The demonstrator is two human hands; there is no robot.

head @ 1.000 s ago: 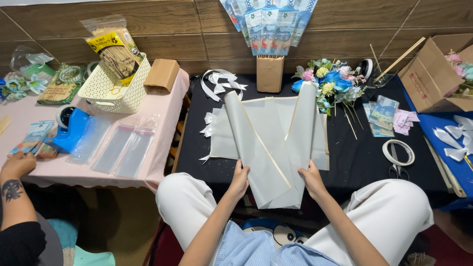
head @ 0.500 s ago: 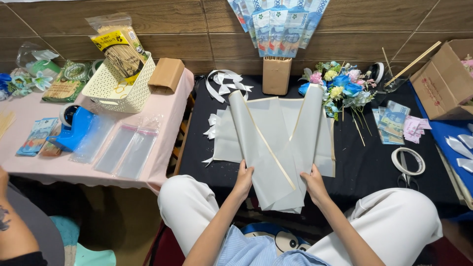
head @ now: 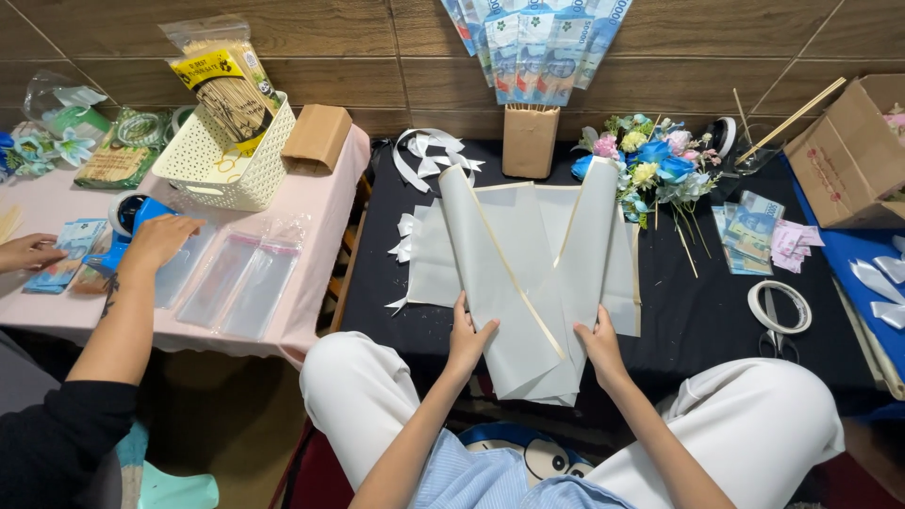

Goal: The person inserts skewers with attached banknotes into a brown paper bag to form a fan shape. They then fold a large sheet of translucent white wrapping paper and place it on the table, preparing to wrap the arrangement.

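Black cloth (head: 698, 330) covers the low table in front of the seated person; brown wall panels behind.

Grey wrapping paper (head: 528, 273) lies at table centre, several sheets overlapped, edged with thin gold lines. Two sheets are folded into long bands that meet in a V: the narrow end points toward the person and hangs over the near table edge between the knees, the wide ends fan away toward the wall. Long axis runs near to far.

Left hand (head: 468, 341) pinches the left band near its lower end, thumb on top. Right hand (head: 600, 349) is closed on the right band's lower edge in the same way.

Edges and room:
- Far end of the paper stops just short of a brown paper bag (head: 529, 141) and white ribbon (head: 429, 155).
- Artificial flower bunch (head: 646, 165) touches or overlaps the right band's top.
- Bare cloth to the right, as far as a tape roll (head: 780, 306).
- Left edge of the paper sits close to the table's left edge; a pink-covered table (head: 311, 226) lies beyond.

Another person's hand (head: 158, 240) rests on that pink table beside clear plastic sleeves (head: 240, 283).
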